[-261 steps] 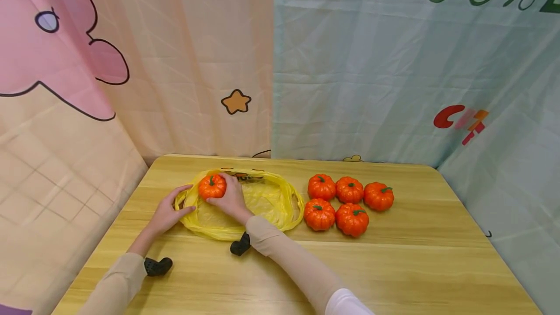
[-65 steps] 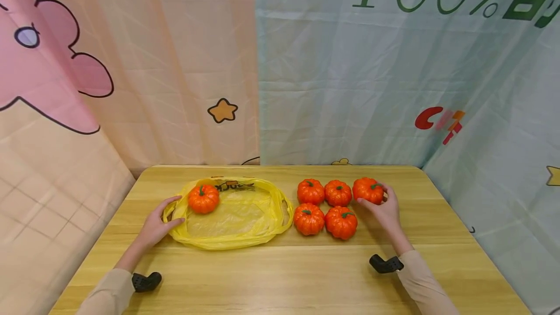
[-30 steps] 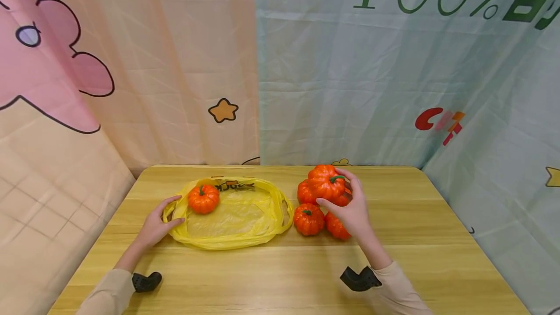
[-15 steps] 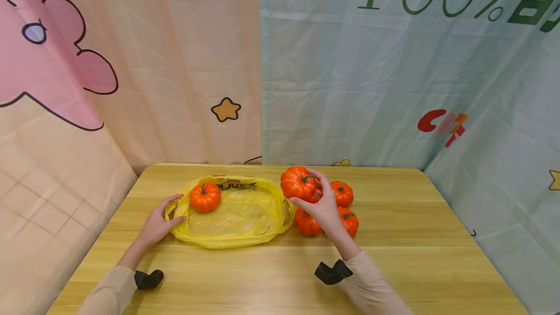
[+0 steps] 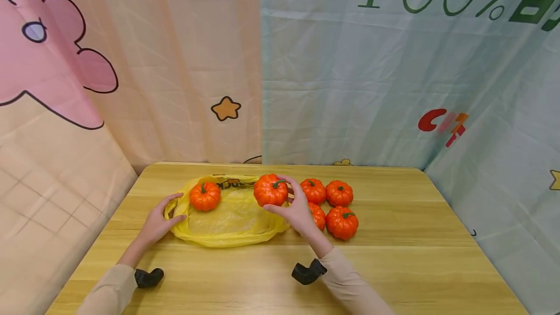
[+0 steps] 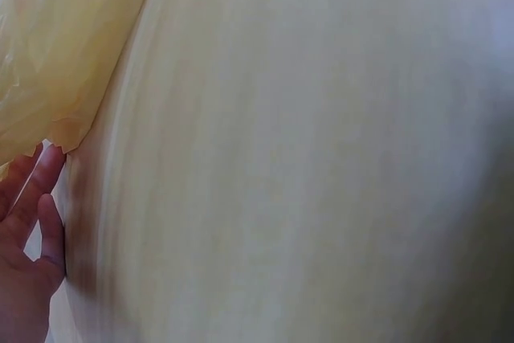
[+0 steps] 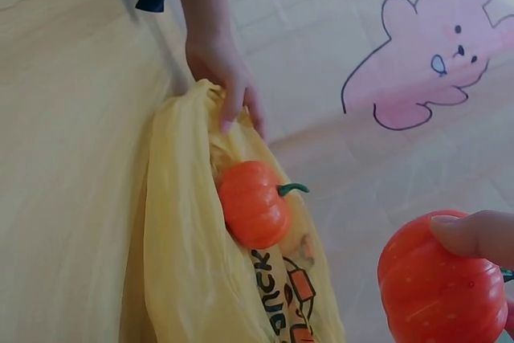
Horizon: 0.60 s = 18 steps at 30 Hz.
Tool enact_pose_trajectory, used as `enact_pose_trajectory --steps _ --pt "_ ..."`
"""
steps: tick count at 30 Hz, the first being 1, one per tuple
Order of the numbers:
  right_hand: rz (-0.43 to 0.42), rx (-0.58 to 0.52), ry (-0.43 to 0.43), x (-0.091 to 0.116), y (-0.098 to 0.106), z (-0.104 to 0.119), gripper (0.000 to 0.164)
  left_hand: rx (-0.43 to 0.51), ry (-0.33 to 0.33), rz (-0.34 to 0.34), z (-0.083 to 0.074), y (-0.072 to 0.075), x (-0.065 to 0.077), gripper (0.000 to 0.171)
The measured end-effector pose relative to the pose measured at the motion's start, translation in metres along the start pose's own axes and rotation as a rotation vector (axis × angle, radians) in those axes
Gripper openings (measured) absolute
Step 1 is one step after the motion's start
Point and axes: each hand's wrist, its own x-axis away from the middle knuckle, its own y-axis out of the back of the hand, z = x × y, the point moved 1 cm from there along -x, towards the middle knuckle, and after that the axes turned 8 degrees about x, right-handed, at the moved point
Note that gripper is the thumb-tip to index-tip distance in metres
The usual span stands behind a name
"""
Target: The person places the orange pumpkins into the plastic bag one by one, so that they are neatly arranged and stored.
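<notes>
A held pumpkin (image 5: 267, 189) at the right end of the yellow bag (image 5: 232, 240), lower middle of the head frame.
The right hand (image 5: 298, 210) is clamped on it, thumb and fingers curled round its side; the left hand (image 5: 156, 221), at lower left, rests on the bag's rim, thumb and fingers apart. The step appears to be carrying the pumpkin to the bag, where another pumpkin (image 5: 204, 197) sits at the left end; the next move seems to call for lowering it inside, clear of the rim.

Even light is reaching the far corners of the table (image 5: 415, 237); both wrist views are showing dimmer, the left blurring.
</notes>
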Motion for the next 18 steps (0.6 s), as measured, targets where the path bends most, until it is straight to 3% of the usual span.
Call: enact_pose_trajectory --steps 18 --pt "0.077 0.161 0.081 -0.014 -0.048 -0.013 0.071 -0.007 0.001 -0.004 0.000 0.000 -0.001 0.060"
